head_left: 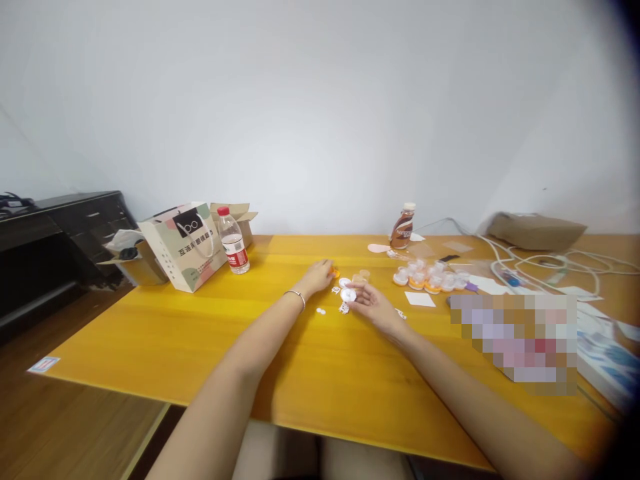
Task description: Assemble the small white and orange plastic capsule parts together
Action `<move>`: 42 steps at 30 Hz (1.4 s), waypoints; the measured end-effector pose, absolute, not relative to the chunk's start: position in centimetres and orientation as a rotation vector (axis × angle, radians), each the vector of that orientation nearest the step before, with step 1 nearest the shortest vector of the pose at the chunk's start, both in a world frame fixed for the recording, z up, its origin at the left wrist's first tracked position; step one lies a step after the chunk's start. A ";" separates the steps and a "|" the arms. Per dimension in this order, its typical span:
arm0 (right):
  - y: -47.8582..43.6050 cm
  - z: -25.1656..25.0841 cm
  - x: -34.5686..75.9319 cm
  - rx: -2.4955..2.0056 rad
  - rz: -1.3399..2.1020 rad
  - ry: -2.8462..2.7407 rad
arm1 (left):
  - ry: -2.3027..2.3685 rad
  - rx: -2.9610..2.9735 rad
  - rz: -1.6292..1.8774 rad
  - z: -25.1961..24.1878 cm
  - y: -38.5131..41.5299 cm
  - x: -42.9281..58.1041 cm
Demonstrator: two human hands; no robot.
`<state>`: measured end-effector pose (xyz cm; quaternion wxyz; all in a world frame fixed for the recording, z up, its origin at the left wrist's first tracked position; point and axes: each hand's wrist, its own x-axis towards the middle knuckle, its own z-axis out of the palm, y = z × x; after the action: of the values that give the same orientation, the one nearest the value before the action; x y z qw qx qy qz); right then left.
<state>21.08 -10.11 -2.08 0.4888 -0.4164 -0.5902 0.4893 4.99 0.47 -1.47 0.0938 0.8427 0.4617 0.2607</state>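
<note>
My right hand (376,308) pinches a small white round plastic piece (349,295) between thumb and fingers, low over the table. At the fingertips of my left hand (318,277) shows a small orange piece (335,272); the fingers are curled onto it, and its far side is partly hidden. Small white cut-out pieces (344,309) lie just below the white round piece. Two tiny white discs (321,311) rest on the table between my forearms. Behind my right hand stand pale, see-through orange cups (361,276).
To the right sits a cluster of clear-topped orange and white containers (430,277), with a white card (419,299) before it. A brown drink bottle (403,227), white cables (500,263) and a blurred-out object (520,340) lie around. At left stand a water bottle (233,243) and paper bag (183,250).
</note>
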 end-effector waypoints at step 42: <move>-12.2 -3.0 18.5 -0.918 0.880 -1.684 | 1.135 2.044 1.083 -0.5 -12.1 2.1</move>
<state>18.49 -12.25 -3.03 0.4933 -0.3783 -0.6943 0.3627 2.07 -12.13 -0.50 0.2790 0.7618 0.4230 0.4037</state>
